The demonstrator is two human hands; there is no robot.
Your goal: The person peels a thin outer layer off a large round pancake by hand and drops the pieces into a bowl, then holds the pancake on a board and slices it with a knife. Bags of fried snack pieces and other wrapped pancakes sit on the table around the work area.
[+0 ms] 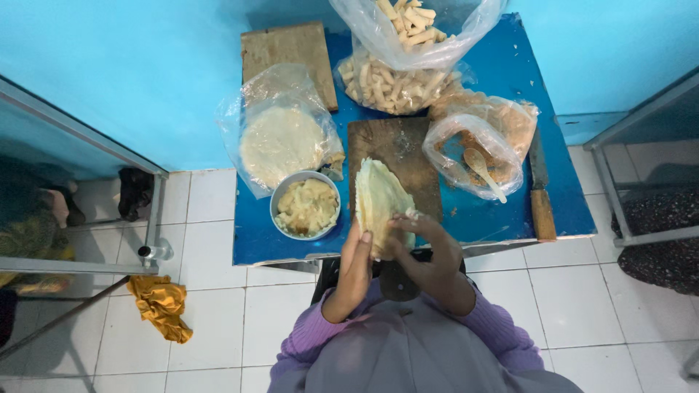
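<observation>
A thin pale wrapper sheet is held up over the near end of a dark wooden cutting board. My left hand grips its lower left edge, thumb on the sheet. My right hand pinches its lower right edge, fingers curled over it. Both hands are above the table's front edge. Left of the sheet stands a grey bowl of yellowish filling.
On the blue table lie a plastic bag of round wrappers, bags of finished rolls, a bag of crumbs with a wooden spoon, a knife and a second board. A yellow cloth lies on the tiled floor.
</observation>
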